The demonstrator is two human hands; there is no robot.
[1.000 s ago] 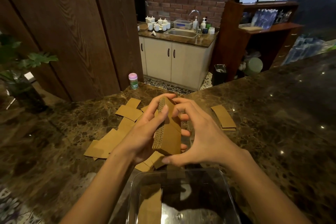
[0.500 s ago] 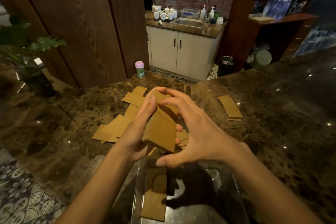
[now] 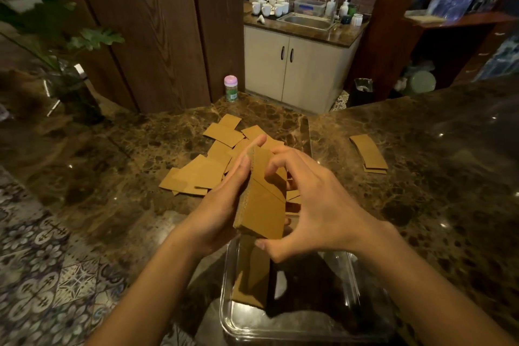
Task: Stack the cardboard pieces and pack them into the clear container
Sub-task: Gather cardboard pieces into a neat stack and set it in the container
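A stack of brown cardboard pieces point(image 3: 264, 205) is held on edge above the marble counter, just beyond the clear container point(image 3: 362, 289). My left hand point(image 3: 222, 205) grips the stack from the left side. My right hand point(image 3: 314, 205) curls round it from the right, thumb at its lower corner and fingers on its top. Inside the container lies one cardboard piece point(image 3: 251, 275) against the left wall. Several loose cardboard pieces point(image 3: 202, 168) are scattered on the counter behind my hands. A small separate cardboard pile point(image 3: 369, 153) sits to the right.
A small green bottle with a pink cap point(image 3: 231, 88) stands at the counter's far edge. A potted plant point(image 3: 64, 64) is at the left. The counter point(image 3: 421, 191) extends right. Beyond lie a sink cabinet point(image 3: 295, 70) and wooden shelves.
The stack and both hands have shifted slightly nearer the container, the stack tilting more upright. The view has tipped downward, showing more of the container.
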